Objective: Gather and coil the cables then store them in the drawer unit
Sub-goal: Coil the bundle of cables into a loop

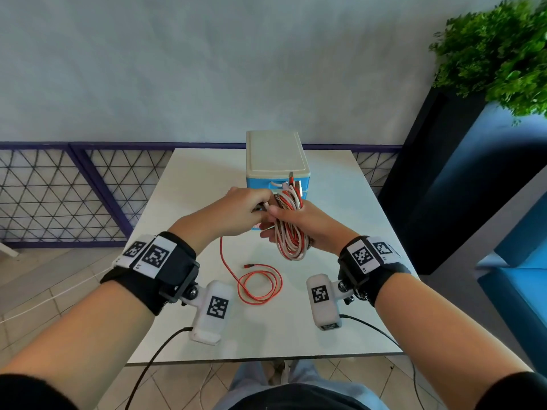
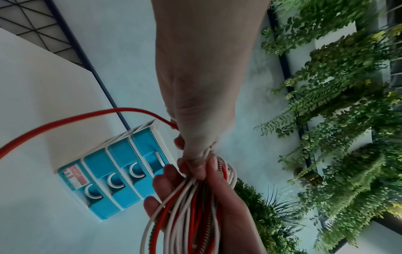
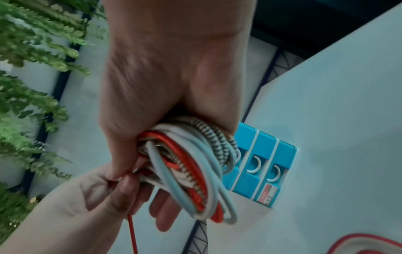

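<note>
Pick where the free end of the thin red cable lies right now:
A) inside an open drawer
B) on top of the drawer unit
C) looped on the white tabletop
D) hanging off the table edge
C: the thin red cable runs down from the left hand and lies in loose loops on the white tabletop, its plug end resting there too.

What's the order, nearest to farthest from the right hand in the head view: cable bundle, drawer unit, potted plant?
1. Cable bundle: held in the right hand.
2. Drawer unit: just behind the hand, on the table.
3. Potted plant: far off, upper right.
</note>
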